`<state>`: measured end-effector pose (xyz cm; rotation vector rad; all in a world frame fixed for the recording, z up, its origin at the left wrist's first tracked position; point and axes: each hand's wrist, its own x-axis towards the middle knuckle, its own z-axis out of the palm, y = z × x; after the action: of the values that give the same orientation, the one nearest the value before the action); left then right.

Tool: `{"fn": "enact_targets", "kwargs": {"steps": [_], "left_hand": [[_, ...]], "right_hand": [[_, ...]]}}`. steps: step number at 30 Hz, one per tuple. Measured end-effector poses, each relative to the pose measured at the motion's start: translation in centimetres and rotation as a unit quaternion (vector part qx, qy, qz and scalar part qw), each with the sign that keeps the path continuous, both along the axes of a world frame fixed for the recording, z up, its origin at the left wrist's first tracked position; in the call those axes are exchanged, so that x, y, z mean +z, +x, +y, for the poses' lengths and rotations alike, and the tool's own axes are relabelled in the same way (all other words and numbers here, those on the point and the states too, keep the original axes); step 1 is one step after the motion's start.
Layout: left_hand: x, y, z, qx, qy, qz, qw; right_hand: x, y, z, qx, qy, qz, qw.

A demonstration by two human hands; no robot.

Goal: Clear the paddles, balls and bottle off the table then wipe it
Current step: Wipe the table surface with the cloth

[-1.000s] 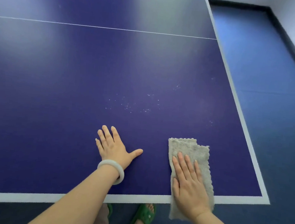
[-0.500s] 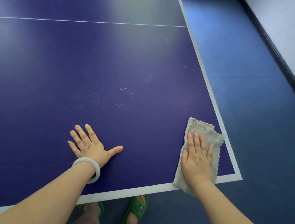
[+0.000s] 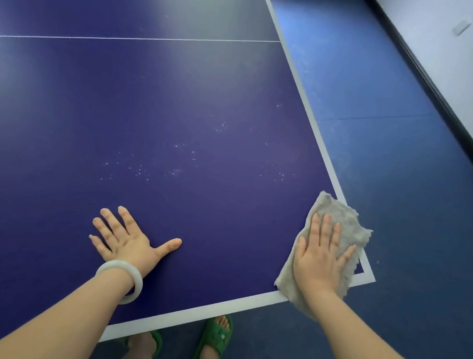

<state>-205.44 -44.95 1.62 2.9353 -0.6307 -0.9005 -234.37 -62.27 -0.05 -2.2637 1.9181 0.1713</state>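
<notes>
With right hand (image 3: 321,259) flat, fingers straight, presses cloth (image 3: 340,213) onto table (image 3: 66,95) at its near right corner (image 3: 367,277), long axis running from the near edge inward, and faces most white specks (image 3: 173,171) lying left of and beyond that corner, nearer the flat, empty left hand (image 3: 128,241).

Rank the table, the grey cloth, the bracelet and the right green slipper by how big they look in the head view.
1. table
2. grey cloth, partly under the right hand
3. bracelet and right green slipper: these look alike, and the frame edge cuts off the slipper, so they are left unranked.
</notes>
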Motion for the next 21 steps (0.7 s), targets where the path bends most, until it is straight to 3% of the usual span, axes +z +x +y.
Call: {"fn": "enact_targets", "kwargs": {"steps": [5,14,21], "left_hand": [[0.2,-0.1,-0.1,0.000,0.005,0.000,1.000],[0.0,0.0,-0.3,0.000,0.020,-0.003,1.000],[0.3,0.0,-0.2,0.000,0.015,0.001,1.000]], "right_hand": [[-0.1,-2.7,-0.4,-0.022,0.012,0.020,0.999],[0.3,4.7,-8.4,0.019,0.020,0.003,1.000],[-0.3,12.6,-3.9,0.208,0.014,-0.031,0.978]]}}
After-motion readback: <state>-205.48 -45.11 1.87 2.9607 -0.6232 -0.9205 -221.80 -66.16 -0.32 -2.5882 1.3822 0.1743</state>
